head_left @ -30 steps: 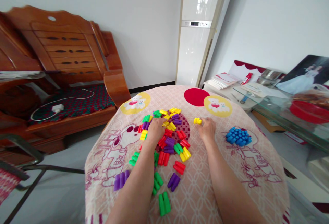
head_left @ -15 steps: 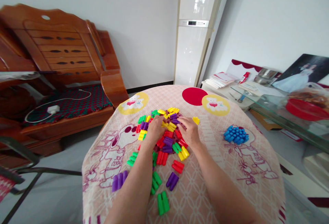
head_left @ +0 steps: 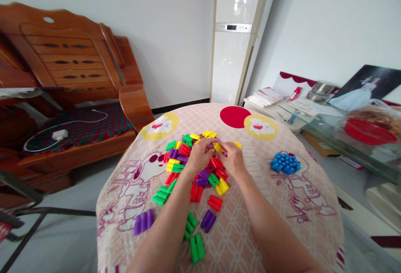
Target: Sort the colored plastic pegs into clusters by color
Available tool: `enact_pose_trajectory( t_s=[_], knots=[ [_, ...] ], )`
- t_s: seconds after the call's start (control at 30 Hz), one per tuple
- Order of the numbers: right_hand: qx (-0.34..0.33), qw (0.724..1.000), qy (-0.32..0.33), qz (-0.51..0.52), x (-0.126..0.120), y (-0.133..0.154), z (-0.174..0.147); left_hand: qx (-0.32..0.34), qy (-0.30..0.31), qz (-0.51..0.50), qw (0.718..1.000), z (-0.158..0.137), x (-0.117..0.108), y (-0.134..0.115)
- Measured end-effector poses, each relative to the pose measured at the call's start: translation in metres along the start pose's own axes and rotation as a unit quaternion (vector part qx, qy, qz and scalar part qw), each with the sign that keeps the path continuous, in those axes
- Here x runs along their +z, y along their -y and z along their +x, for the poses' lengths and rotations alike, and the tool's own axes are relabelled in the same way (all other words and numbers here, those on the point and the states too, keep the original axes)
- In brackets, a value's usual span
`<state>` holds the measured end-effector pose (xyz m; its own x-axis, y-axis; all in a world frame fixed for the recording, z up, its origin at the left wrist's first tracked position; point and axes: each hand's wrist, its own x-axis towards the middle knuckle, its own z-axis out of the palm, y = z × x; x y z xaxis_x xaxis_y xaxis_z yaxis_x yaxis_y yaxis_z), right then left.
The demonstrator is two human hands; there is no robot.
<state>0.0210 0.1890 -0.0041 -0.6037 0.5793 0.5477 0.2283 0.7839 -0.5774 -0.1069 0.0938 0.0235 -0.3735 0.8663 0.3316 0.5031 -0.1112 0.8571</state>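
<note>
Piece (head_left: 217, 147), bright yellow, partly hidden

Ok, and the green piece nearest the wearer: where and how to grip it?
I'd pinch the green piece across its two outer long sides, around mid-length, coming from above and the wearer's right. It lies flat on the tablecloth, tubes side by side and pointing roughly away from the wearer; the left forearm crowds its left.

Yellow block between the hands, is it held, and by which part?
The yellow block is probably held between the left hand and right hand; which part each one grips is too small to tell.
</note>
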Motion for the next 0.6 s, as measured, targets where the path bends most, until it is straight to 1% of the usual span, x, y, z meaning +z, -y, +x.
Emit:
enact_pose_trajectory(
  t_s=[0.1, 0.17, 0.27, 0.37, 0.43, 0.5, 0.6],
  knots=[
    [0.009, 1.000, -0.014, 0.022, -0.010, -0.005, 0.005, 0.011, 0.016, -0.058, 0.998, 0.000, -0.001, 0.002],
    [0.040, 0.996, -0.053, 0.063, -0.019, -0.015, 0.007, 0.010, -0.006, -0.067, 0.998, 0.000, -0.006, 0.007],
    [0.116, 0.978, -0.126, 0.121, -0.033, -0.039, 0.009, -0.026, -0.065, -0.011, 0.997, 0.002, -0.018, 0.017],
    [0.197, 0.958, -0.163, 0.133, -0.041, -0.068, 0.009, -0.063, -0.100, 0.047, 0.992, 0.003, -0.029, 0.027],
    [0.248, 0.946, -0.166, 0.126, -0.042, -0.084, 0.009, -0.073, -0.110, 0.065, 0.989, 0.004, -0.032, 0.030],
    [0.281, 0.938, -0.151, 0.138, -0.040, -0.095, 0.009, -0.077, -0.110, 0.070, 0.989, 0.003, -0.032, 0.031],
    [0.291, 0.934, -0.111, 0.172, -0.038, -0.103, 0.010, -0.078, -0.104, 0.086, 0.988, 0.002, -0.030, 0.030]
  ],
)
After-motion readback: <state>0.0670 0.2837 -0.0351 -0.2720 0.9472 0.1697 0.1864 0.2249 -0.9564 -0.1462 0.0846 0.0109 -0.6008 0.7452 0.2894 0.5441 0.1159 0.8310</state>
